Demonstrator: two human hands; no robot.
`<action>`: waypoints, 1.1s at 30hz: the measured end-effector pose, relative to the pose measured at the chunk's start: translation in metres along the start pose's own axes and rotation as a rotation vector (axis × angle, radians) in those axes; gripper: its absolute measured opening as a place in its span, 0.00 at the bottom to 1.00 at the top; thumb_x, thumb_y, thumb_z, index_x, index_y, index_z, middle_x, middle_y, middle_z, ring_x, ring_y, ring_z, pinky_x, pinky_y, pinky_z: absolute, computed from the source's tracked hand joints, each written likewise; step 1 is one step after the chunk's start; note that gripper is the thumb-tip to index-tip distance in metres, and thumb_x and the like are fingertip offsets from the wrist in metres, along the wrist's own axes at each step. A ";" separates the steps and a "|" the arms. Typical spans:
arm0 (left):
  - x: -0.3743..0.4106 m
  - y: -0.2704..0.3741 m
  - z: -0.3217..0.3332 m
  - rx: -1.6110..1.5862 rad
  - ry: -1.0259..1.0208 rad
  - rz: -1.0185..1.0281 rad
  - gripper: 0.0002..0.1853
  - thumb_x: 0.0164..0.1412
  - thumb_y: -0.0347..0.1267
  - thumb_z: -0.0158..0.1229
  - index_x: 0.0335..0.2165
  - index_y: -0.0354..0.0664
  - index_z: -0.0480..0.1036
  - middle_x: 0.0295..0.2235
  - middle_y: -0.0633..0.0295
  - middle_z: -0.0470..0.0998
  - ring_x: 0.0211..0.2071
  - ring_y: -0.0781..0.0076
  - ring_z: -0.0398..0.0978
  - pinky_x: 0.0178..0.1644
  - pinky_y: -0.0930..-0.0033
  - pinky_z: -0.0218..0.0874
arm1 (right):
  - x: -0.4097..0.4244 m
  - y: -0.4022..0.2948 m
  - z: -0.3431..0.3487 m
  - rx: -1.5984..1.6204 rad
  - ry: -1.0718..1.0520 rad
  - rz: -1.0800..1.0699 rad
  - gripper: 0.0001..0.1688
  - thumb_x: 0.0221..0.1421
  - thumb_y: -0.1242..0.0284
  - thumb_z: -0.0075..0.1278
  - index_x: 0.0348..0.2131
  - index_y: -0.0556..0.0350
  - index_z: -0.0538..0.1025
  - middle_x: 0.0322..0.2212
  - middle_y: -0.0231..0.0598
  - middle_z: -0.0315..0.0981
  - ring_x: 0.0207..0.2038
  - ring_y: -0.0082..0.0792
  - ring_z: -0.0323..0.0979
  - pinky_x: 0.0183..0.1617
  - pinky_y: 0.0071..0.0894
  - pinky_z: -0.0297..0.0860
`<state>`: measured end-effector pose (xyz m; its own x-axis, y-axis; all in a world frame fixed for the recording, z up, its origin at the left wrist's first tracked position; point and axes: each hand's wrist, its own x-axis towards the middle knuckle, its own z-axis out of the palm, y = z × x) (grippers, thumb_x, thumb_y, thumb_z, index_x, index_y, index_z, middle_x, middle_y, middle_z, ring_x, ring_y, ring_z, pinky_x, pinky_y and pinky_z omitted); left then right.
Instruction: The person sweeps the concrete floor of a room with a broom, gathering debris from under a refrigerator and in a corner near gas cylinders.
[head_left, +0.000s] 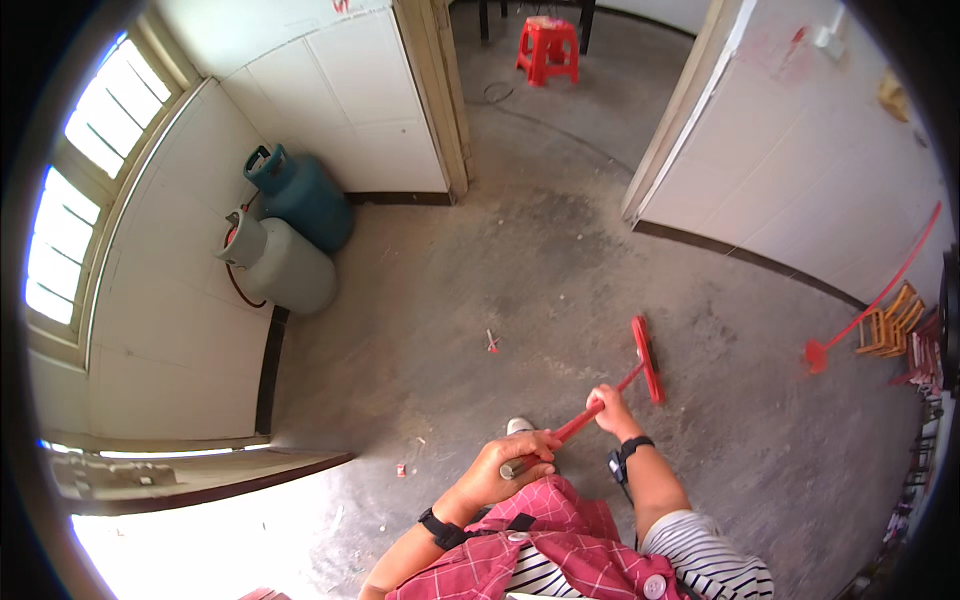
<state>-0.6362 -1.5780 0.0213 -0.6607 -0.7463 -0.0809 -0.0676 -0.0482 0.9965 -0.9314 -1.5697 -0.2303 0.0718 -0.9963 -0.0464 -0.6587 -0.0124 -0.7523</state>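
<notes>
Both hands are wrapped around the red handle (577, 426) of a push broom. My left hand (517, 459) grips the handle near its upper end, close to my body. Lower down, my right hand (611, 412) closes around the shaft nearer the broom head. The long red broom head (648, 361) is at floor level ahead and to the right; its underside is mostly hidden. A small red-and-white scrap (492, 341) lies on the concrete floor (450, 285) left of the broom head. Another red-and-white scrap (401, 470) lies left of my left hand.
A grey gas cylinder (294, 266) and a teal one (311, 199) stand by the left wall. A red plastic stool (551, 49) is beyond the doorway. At right are a red long-handled tool (817, 356) and a wooden folding rack (889, 322). An open door (210, 474) is at lower left.
</notes>
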 end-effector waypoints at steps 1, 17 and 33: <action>0.011 0.003 -0.013 0.068 0.027 0.027 0.08 0.52 0.21 0.65 0.32 0.34 0.74 0.43 0.54 0.79 0.51 0.58 0.74 0.53 0.60 0.65 | 0.027 -0.006 -0.001 0.029 -0.019 -0.018 0.06 0.43 0.80 0.52 0.19 0.50 0.72 0.23 0.42 0.71 0.32 0.49 0.71 0.35 0.44 0.67; -0.114 0.208 -0.061 0.346 1.094 -0.468 0.02 0.52 0.16 0.58 0.27 0.30 0.74 0.32 0.51 0.78 0.39 0.59 0.76 0.47 0.61 0.65 | 0.067 -0.310 0.223 0.387 -0.821 -0.481 0.02 0.48 0.71 0.51 0.25 0.46 0.74 0.32 0.41 0.73 0.41 0.50 0.72 0.40 0.52 0.70; -0.080 0.176 -0.169 0.346 0.615 0.112 0.09 0.44 0.30 0.68 0.21 0.38 0.75 0.26 0.57 0.81 0.40 0.58 0.80 0.56 0.52 0.60 | 0.223 -0.285 0.108 0.266 -0.608 -0.633 0.05 0.43 0.77 0.53 0.24 0.52 0.72 0.25 0.43 0.73 0.33 0.51 0.73 0.33 0.48 0.67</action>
<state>-0.4693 -1.6390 0.2061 -0.1433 -0.9785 0.1483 -0.3244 0.1880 0.9271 -0.6468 -1.7795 -0.0974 0.7920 -0.5931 0.1448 -0.1731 -0.4456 -0.8783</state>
